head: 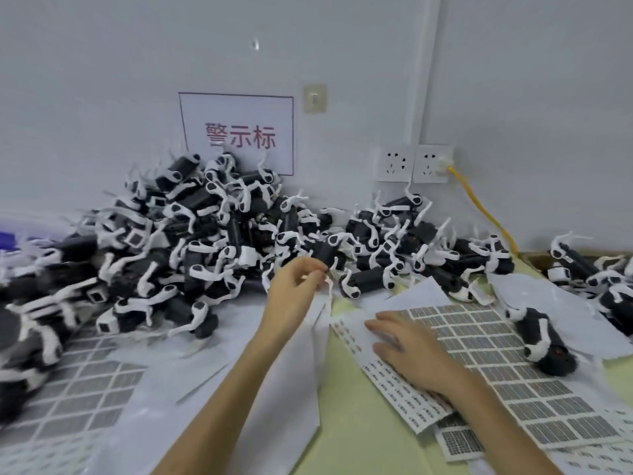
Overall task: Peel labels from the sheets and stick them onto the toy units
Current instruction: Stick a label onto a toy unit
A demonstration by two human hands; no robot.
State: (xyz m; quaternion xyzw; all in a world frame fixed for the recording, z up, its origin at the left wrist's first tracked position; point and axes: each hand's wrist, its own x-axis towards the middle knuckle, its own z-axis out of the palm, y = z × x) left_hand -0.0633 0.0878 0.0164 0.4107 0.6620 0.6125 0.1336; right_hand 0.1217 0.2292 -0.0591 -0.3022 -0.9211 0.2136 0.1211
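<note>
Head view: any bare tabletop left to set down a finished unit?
Main free patch: the bare yellow-green tabletop strip between the white backing paper under the left forearm and the small-label sheet under the right hand. Crowded: toy pile along the wall, grey label sheets on the right with a lone toy at their edge.
</note>
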